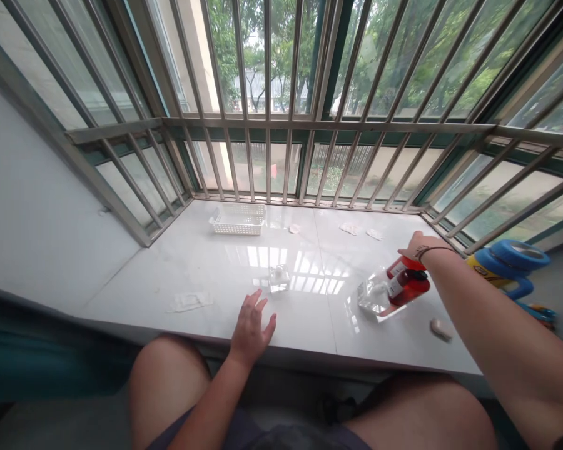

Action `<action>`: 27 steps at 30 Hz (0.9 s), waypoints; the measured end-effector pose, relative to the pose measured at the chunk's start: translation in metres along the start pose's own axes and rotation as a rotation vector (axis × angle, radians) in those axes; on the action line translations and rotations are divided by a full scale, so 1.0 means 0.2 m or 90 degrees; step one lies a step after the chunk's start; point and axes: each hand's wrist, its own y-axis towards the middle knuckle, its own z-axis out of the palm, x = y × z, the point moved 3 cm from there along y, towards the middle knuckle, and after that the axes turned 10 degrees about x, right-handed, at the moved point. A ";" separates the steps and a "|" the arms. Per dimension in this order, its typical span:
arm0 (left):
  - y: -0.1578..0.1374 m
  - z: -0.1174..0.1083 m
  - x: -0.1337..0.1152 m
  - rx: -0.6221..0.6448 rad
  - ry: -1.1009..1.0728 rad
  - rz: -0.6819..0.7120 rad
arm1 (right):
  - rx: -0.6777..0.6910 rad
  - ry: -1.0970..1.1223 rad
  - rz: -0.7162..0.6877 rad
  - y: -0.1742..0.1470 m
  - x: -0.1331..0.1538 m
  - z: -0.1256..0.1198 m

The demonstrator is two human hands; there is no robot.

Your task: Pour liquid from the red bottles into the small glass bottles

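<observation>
My left hand [251, 328] is held over the front of the white ledge, palm down, fingers spread and holding nothing. Just beyond its fingertips stands a small clear bottle-like object [279, 279]. On the right, my right hand [422, 245] reaches to the far side of two red containers, its fingers curled and partly hidden; whatever they may grip does not show. Nearest to it is a red bottle with a black cap [410, 287], with another red container [396, 267] behind. Both sit at a clear plastic container [374, 297].
A white perforated basket [238, 220] stands at the back left. Pale flat pieces [348, 229] lie near the barred window. A clear packet [190, 302] lies left, a small beige object [440, 329] right. A blue-lidded jug [509, 265] stands beyond my right forearm.
</observation>
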 end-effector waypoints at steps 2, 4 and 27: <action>0.00 0.00 -0.01 0.000 0.017 0.004 | 0.108 0.005 0.013 0.01 -0.02 0.04; 0.01 -0.01 -0.01 -0.006 0.031 0.011 | 0.189 0.010 0.014 0.02 0.00 0.07; 0.03 -0.02 -0.03 -0.049 0.071 0.049 | 0.384 -0.177 -0.337 -0.49 0.54 0.26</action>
